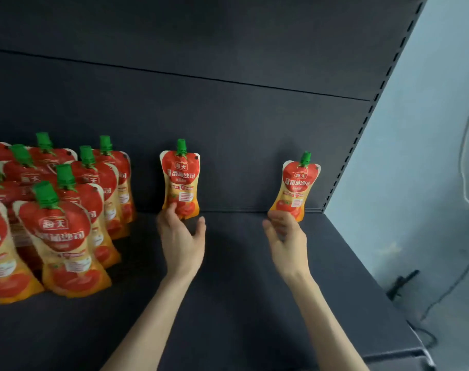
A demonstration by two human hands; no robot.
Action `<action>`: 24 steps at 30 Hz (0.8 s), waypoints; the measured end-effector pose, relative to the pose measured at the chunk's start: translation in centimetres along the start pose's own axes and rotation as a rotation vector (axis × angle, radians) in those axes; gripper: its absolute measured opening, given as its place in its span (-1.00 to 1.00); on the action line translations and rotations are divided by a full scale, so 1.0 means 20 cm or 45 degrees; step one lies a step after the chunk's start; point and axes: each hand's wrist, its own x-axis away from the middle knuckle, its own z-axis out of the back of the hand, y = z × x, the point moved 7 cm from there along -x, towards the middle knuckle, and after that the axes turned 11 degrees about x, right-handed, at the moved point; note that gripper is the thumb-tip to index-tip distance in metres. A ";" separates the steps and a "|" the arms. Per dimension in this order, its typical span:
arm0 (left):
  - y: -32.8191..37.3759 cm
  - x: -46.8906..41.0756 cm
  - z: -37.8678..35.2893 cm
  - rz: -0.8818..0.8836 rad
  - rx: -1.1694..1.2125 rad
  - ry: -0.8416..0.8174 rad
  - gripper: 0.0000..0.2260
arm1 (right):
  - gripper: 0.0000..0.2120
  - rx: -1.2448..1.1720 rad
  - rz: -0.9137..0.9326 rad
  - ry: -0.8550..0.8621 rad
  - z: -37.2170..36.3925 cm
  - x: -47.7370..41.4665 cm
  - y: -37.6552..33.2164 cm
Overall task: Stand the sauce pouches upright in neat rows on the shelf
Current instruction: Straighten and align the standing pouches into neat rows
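Illumination is dim and diffuse across the shelf point(241, 277); the pale wall point(420, 170) at right is the brightest zone. Faint shadows sit on the back panel point(228, 116) beside the pouches point(180, 180). Motion blur softens the left hand point(181, 236), the right hand point(287, 236), the right pouch point(299, 186) at its base and the near-left pouches point(64, 236). Wide-angle distortion slants the right upright point(372, 108).

"海天" logo, "番茄沙司" beneath, on pouch point(180, 180) front.
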 end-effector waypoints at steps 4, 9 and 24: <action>-0.11 -0.13 -0.12 0.263 -0.092 0.100 -0.15 | -0.31 0.179 -0.086 -0.024 0.05 -0.21 0.21; -0.18 -0.24 -0.19 0.358 -0.070 0.199 -0.12 | -0.07 0.032 -0.178 -0.008 0.03 -0.42 0.39; 0.08 -0.05 -0.14 0.205 0.156 -0.018 -0.66 | -0.76 -0.431 -0.084 -0.276 0.05 -0.38 0.26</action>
